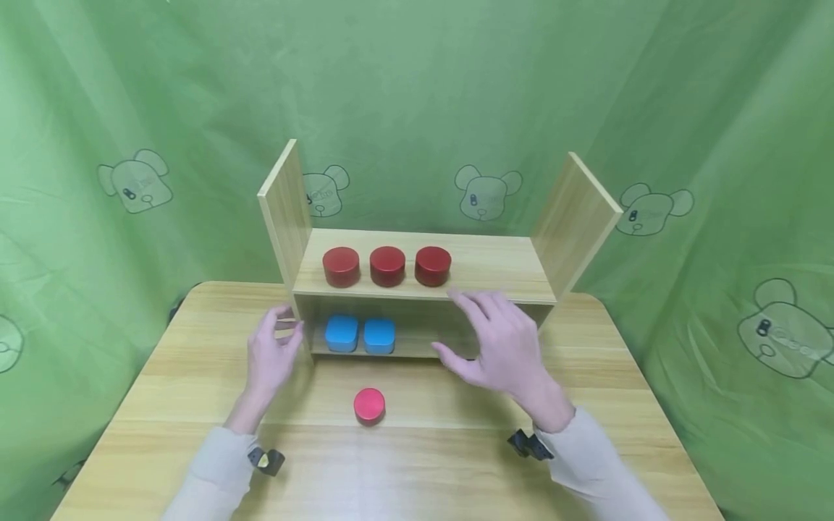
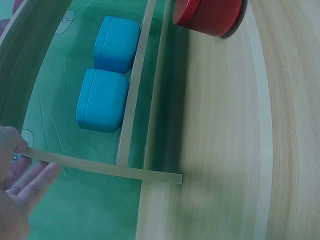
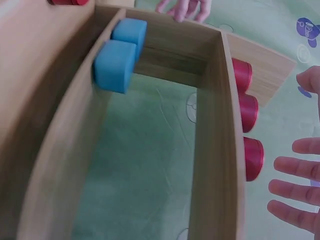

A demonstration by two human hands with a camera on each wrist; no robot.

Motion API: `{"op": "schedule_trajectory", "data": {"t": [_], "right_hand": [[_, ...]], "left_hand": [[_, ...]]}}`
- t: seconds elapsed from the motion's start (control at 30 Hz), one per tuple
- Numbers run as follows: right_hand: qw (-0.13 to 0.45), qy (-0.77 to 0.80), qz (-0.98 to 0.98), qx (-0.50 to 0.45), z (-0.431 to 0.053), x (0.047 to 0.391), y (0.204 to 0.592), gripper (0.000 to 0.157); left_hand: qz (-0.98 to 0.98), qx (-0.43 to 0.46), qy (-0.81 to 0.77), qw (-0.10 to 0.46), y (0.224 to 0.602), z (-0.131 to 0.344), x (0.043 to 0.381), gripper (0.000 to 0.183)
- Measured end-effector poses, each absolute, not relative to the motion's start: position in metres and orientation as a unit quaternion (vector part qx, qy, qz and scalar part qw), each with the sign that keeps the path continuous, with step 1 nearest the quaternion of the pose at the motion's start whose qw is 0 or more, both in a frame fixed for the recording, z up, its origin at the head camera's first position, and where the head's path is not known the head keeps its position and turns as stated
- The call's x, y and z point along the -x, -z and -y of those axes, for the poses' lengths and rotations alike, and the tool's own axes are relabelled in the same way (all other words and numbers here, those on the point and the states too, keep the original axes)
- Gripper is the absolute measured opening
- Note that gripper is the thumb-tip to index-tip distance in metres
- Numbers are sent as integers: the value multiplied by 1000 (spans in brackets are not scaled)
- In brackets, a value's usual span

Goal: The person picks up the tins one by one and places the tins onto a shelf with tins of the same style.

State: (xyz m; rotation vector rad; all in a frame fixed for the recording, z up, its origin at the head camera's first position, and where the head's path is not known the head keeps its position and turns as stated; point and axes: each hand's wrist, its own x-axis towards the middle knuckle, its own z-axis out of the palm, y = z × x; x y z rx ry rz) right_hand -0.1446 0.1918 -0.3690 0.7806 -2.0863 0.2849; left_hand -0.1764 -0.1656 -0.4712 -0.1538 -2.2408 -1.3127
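Observation:
A wooden two-tier shelf [image 1: 482, 264] stands on the table. Three dark red round tins [image 1: 387, 266] line its upper board, and two blue rounded-square tins [image 1: 342, 333] sit side by side at the left of its lower level. Another red round tin [image 1: 369, 405] lies on the table in front. My left hand [image 1: 270, 354] is at the shelf's left side panel [image 2: 105, 168], thumb and fingers bent with a gap between them. My right hand [image 1: 504, 344] hovers before the right half of the shelf, fingers spread and holding nothing.
Upright side panels [image 1: 576, 217] rise at both ends of the upper board. A green curtain [image 1: 404, 108] with bear-head drawings hangs behind and around the wooden table [image 1: 456, 470]. Small dark devices [image 1: 531, 445] are strapped at both wrists.

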Motion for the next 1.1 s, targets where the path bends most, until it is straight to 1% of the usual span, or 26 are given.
{"op": "schedule_trajectory", "data": {"t": [0.13, 0.23, 0.47, 0.7, 0.8, 0.9, 1.1], "right_hand": [[422, -122, 836, -329, -187, 138, 381, 76], [401, -121, 842, -340, -183, 133, 391, 79], [330, -118, 867, -355, -175, 124, 421, 82], [303, -118, 874, -361, -166, 119, 452, 82], [280, -114, 880, -366, -163, 119, 464, 80], [244, -103, 893, -365, -160, 119, 473, 80], [161, -82, 918, -353, -154, 119, 488, 86]], "left_hand": [[830, 58, 485, 270, 471, 165, 177, 33], [830, 59, 484, 271, 471, 165, 177, 33], [828, 56, 489, 268, 471, 166, 176, 33], [829, 49, 493, 260, 471, 165, 175, 34], [829, 48, 493, 261, 470, 165, 176, 34], [829, 48, 493, 261, 470, 165, 176, 34], [829, 46, 493, 258, 470, 165, 176, 34]]}}
